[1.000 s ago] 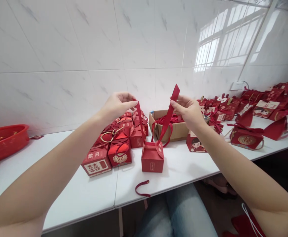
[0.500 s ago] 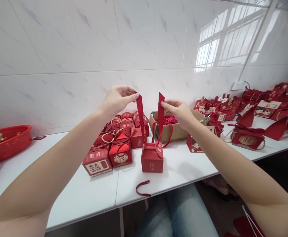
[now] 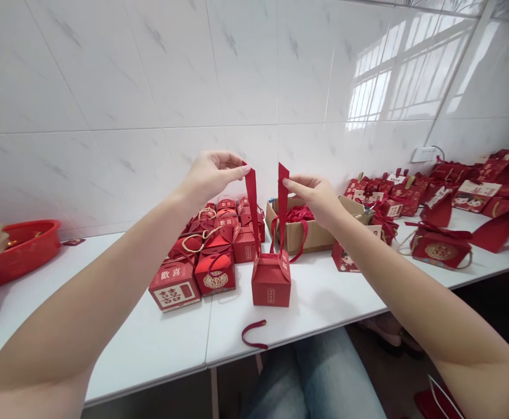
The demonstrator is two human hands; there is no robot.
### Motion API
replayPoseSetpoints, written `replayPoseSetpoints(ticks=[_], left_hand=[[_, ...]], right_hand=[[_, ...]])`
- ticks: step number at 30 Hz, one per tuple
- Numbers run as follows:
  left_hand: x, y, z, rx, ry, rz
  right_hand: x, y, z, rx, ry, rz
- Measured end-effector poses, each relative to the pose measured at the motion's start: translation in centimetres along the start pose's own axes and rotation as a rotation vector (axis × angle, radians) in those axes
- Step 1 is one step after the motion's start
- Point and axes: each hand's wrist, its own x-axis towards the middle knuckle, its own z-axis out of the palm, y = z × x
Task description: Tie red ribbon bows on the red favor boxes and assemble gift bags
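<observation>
A small red box (image 3: 271,286) stands upright on the white table, with a red ribbon (image 3: 252,201) rising from its top in two upright lengths. My left hand (image 3: 219,173) pinches one end of the ribbon above the box's left side. Between the thumb and fingers of my right hand (image 3: 309,195) is the other end, above the right side. The two ends are apart and both lengths look taut. A short dark red strap (image 3: 253,335) lies curved on the table in front of the box.
Several red boxes (image 3: 175,284) stand close together at left of centre. Behind is a cardboard box (image 3: 320,235) of red ribbons. A person's hand is at a red basin (image 3: 27,256) on the far left. Many red gift boxes (image 3: 440,249) crowd the right, where another hand shows.
The whole view has shifted slightly. The two ribbon ends are a little closer together, and both hands still hold them.
</observation>
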Motion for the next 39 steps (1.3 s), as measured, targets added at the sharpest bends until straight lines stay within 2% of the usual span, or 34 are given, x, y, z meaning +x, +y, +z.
replayPoseSetpoints(ticks=[13,18,21,28,35,39], left_hand=[[-0.4,0.3,0.7,-0.027,-0.023,0.055],[-0.2,1.1,1.5,0.031,-0.009,0.068],[0.0,1.5,2.2,0.033,-0.031,0.114],[0.8,2.2,4.3,0.031,-0.179,0.143],[1.8,2.4,5.1,0.152,-0.149,0.229],[2.3,2.5,5.1,0.128,-0.154,0.184]], right_hand=[[-0.2,-1.0,0.2,-0.003,0.075,0.029],[0.1,-0.9,0.1,-0.021,0.074,-0.025],[0.0,-1.0,0.1,-0.026,0.053,-0.006],[-0.6,-1.9,0.0,-0.100,-0.054,-0.028],[-0.5,-2.5,-1.3,-0.118,-0.113,0.014],[-0.2,-2.4,-1.8,-0.114,-0.216,0.033]])
